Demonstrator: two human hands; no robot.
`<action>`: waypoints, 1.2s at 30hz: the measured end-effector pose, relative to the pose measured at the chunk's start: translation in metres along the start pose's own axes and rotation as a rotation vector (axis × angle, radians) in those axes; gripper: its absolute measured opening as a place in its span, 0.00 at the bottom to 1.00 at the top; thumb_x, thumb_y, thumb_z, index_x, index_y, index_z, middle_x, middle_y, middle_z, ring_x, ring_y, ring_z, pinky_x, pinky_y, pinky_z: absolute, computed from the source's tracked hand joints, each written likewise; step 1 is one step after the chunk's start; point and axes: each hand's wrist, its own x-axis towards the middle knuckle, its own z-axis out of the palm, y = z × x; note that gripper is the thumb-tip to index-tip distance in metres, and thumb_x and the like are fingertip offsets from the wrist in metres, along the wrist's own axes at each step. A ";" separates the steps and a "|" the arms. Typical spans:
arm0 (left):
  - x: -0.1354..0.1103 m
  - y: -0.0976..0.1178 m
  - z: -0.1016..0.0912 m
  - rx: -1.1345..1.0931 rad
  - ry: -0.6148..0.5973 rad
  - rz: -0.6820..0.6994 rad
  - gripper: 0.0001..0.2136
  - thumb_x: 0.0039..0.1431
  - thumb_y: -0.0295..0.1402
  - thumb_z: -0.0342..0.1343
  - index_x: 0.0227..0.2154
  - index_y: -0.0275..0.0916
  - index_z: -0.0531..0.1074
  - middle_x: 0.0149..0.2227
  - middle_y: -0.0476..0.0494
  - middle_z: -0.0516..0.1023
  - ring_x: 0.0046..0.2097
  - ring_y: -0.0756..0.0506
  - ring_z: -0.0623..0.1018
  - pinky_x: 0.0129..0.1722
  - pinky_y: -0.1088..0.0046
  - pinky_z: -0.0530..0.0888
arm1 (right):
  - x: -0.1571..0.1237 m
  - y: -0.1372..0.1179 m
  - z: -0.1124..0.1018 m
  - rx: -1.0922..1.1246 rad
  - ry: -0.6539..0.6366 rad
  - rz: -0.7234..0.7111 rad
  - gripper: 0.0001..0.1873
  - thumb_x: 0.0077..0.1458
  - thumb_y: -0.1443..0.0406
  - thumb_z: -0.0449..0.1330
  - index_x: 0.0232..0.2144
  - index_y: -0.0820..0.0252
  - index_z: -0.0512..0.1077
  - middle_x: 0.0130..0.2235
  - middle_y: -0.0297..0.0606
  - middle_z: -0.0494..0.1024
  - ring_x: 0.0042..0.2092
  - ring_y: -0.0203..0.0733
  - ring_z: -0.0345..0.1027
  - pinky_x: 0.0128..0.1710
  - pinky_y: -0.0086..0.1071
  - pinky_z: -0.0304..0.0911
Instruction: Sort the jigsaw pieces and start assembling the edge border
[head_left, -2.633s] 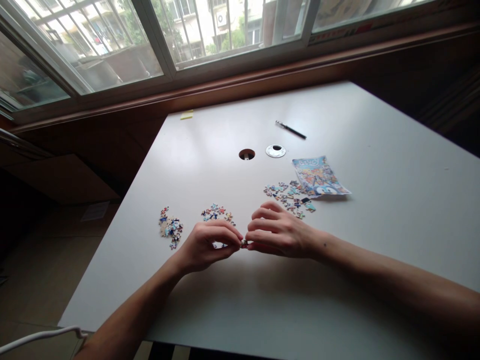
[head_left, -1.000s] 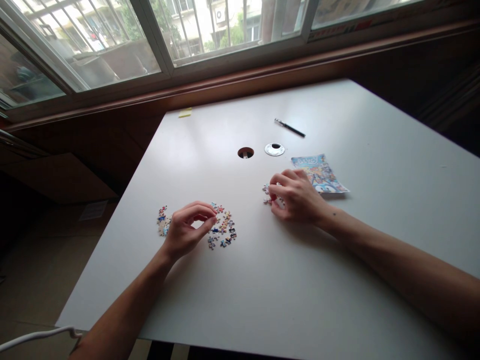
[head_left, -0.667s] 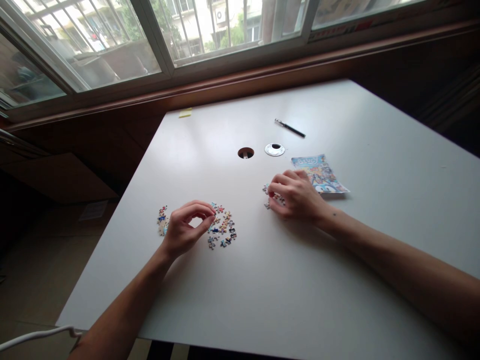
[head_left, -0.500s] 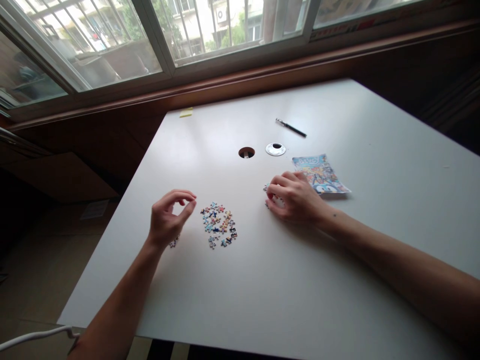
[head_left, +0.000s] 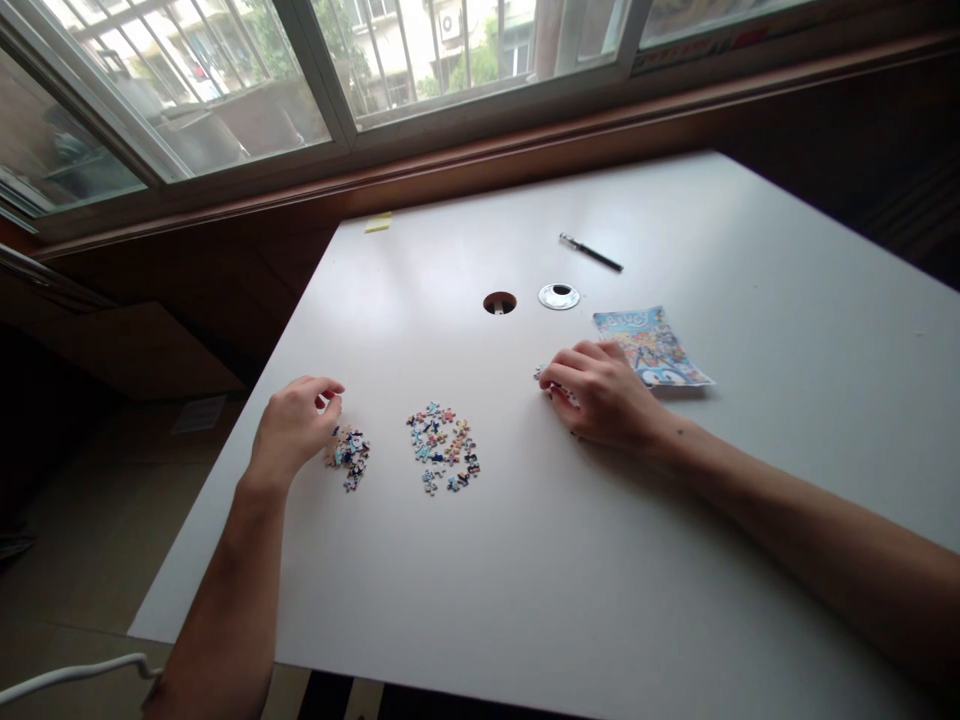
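Note:
Small jigsaw pieces lie in groups on a white table (head_left: 480, 560). My left hand (head_left: 296, 425) hovers at the left pile of jigsaw pieces (head_left: 351, 455), thumb and index finger bent close together; anything between them is too small to make out. A wider spread of jigsaw pieces (head_left: 442, 448), mostly blue, yellow and dark, sits between the two hands. On the right, my right hand (head_left: 604, 390) curls over another group of jigsaw pieces (head_left: 538, 371), fingers and thumb drawn in around them. The hand covers most of that group.
Beyond my right hand lies a colourful printed picture sheet (head_left: 660, 345). Farther back are a black pen (head_left: 591, 252), a round silver cap (head_left: 559, 296) and a cable hole (head_left: 499, 303). A yellow sticky note (head_left: 378, 222) is at the far left edge, below the window.
My left hand has moved left, away from the middle spread to the left pile, which now shows more. My right hand stays over its group with little movement. The view has shifted slightly.

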 end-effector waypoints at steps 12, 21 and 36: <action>-0.001 -0.010 0.004 0.022 -0.169 -0.085 0.08 0.55 0.35 0.55 0.35 0.44 0.78 0.34 0.46 0.83 0.36 0.43 0.80 0.38 0.69 0.72 | 0.000 -0.002 0.001 0.028 0.037 0.007 0.06 0.61 0.69 0.54 0.37 0.57 0.72 0.35 0.37 0.78 0.39 0.45 0.66 0.46 0.39 0.52; -0.002 -0.002 0.009 -0.120 -0.147 -0.115 0.12 0.50 0.34 0.56 0.38 0.41 0.76 0.32 0.47 0.82 0.33 0.45 0.80 0.34 0.73 0.72 | 0.001 -0.003 0.002 0.079 0.015 -0.008 0.07 0.60 0.70 0.55 0.37 0.57 0.72 0.36 0.38 0.79 0.40 0.45 0.68 0.48 0.40 0.53; -0.002 0.016 0.005 -0.262 -0.087 -0.020 0.04 0.52 0.31 0.57 0.32 0.41 0.76 0.31 0.48 0.80 0.33 0.46 0.79 0.36 0.71 0.74 | 0.001 -0.003 0.000 0.112 0.022 -0.040 0.08 0.60 0.71 0.54 0.37 0.57 0.72 0.35 0.38 0.78 0.39 0.44 0.68 0.47 0.39 0.53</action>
